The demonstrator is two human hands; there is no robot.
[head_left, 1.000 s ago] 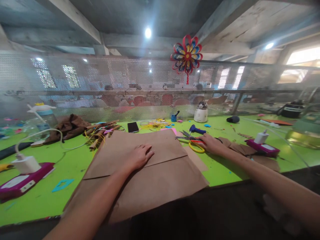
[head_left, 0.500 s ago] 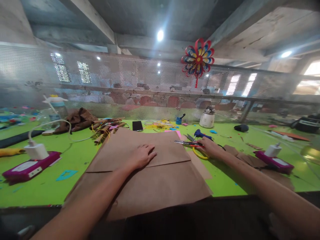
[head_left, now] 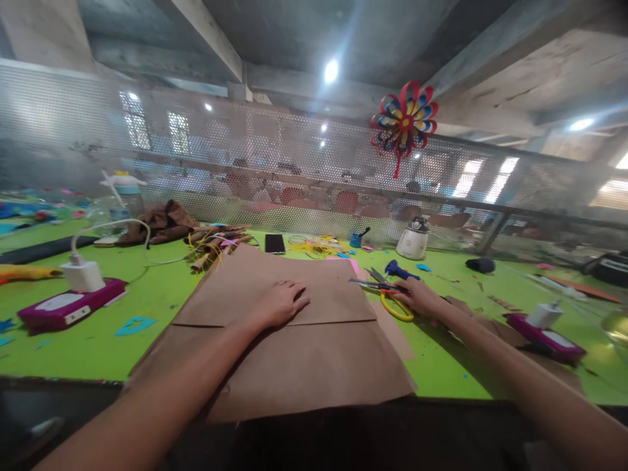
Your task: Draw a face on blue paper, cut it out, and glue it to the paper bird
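Brown paper sheets (head_left: 314, 366) lie layered in front of me, with an edge line running across them. My left hand (head_left: 283, 303) rests palm down on the upper sheet, its fingers loosely extended. Off the paper's right side, my right hand (head_left: 417, 296) has its fingers closed on a slim tool with a silver end (head_left: 367, 284) and a dark and red body; its exact kind is unclear. Right beside that hand are yellow-handled scissors (head_left: 398, 309), partly covered by the tool. Just behind lies a blue-handled object (head_left: 401, 269).
Left stands a purple power strip (head_left: 73, 304) with a white plug; another purple strip (head_left: 547, 337) lies right. Toward the back are rolled brown pieces (head_left: 216, 248), a phone (head_left: 275, 244), yellow strands (head_left: 321, 248) and a white bottle (head_left: 412, 241). A perforated screen (head_left: 294, 183) bounds the table.
The view has shifted left and tilted slightly. My right hand stays closed on the slim tool, which now lies closer over the scissors. My left hand remains on the paper.
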